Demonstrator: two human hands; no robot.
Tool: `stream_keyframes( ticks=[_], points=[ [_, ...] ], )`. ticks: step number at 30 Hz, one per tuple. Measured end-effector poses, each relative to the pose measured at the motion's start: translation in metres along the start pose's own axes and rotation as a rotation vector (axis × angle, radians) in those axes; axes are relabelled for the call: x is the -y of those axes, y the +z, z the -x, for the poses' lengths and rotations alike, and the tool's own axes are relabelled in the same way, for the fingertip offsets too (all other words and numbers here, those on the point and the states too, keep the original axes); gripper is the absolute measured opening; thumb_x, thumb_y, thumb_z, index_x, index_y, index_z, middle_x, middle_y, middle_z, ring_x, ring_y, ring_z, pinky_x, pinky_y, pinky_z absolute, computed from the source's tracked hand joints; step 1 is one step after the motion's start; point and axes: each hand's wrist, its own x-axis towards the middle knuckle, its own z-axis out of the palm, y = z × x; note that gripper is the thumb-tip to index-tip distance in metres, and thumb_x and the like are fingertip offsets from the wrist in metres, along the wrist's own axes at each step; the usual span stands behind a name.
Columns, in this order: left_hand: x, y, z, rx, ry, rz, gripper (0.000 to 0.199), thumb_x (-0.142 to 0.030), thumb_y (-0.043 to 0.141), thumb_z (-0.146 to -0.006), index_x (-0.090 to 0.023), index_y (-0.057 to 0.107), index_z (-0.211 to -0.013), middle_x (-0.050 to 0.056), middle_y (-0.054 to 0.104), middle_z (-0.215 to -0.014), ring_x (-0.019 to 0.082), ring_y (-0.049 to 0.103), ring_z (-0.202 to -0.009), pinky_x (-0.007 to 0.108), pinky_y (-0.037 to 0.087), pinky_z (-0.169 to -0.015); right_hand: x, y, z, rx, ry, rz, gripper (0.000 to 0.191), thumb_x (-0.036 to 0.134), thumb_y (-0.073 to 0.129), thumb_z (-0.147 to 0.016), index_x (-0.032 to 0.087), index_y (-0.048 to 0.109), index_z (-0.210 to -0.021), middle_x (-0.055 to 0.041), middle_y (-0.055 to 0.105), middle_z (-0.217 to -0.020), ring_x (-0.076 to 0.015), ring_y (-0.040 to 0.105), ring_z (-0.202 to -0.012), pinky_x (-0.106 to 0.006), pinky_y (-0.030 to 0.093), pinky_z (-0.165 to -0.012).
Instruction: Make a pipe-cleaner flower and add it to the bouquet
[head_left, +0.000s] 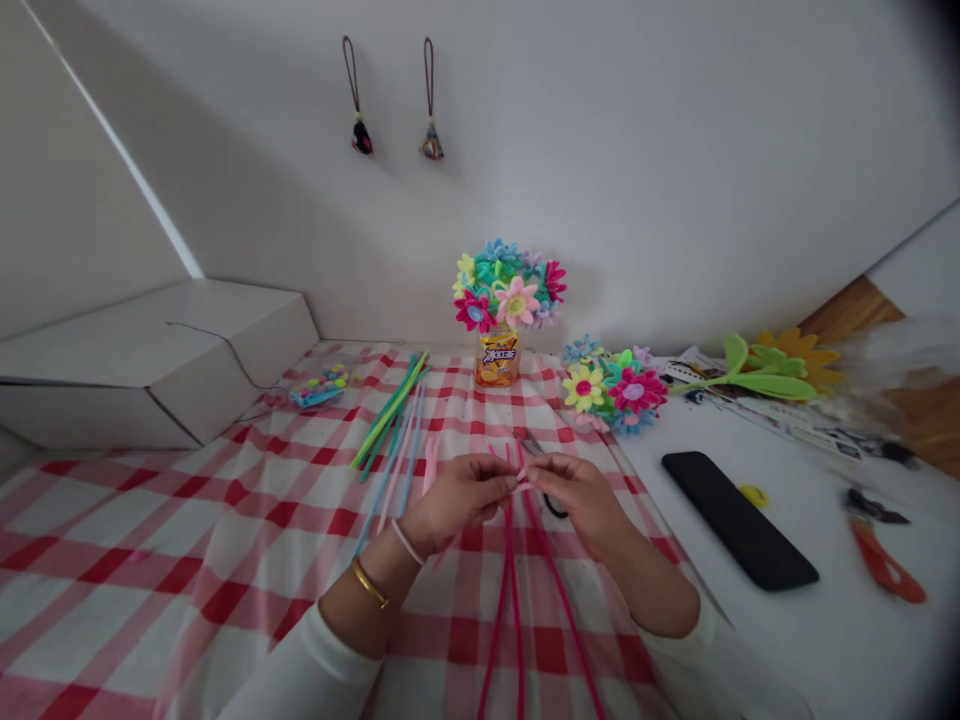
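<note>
My left hand [463, 492] and my right hand [583, 498] meet fingertip to fingertip above the tablecloth. Both pinch a short, pale pink pipe cleaner [523, 486], mostly hidden by the fingers. Below them, several long hot-pink pipe cleaners [517, 620] lie lengthwise on the cloth. A pair of scissors [556, 507] with dark handles rests partly behind my right hand. Left of my hands are green pipe cleaners [390, 412], pale pink pipe cleaners [430, 462] and blue pipe cleaners [413, 440].
A red-and-white checked tablecloth [247, 540] covers the table. At the back stand a flower bouquet [512, 290] and a second flower bunch [619, 388]. To the right lie a black phone [739, 520] and orange-handled pliers [885, 555]. A white box [150, 350] sits left.
</note>
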Motion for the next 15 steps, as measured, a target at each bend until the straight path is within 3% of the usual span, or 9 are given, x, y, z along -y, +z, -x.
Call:
stream_keyframes(
  ticks=[15],
  points=[
    [-0.0055, -0.0021, 0.0026, -0.024, -0.006, -0.093, 0.025, -0.033, 0.07, -0.062, -0.012, 0.057, -0.067, -0.007, 0.045, -0.047, 0.002, 0.03, -0.037, 0.02, 0.017, -0.039, 0.0052, 0.001, 0.002, 0.064, 0.012, 0.03, 0.006, 0.027, 0.067, -0.067, 0.021, 0.07, -0.069, 0.0018, 0.064, -0.066, -0.0124, 0.054, -0.064, -0.026, 0.038, -0.063]
  ],
)
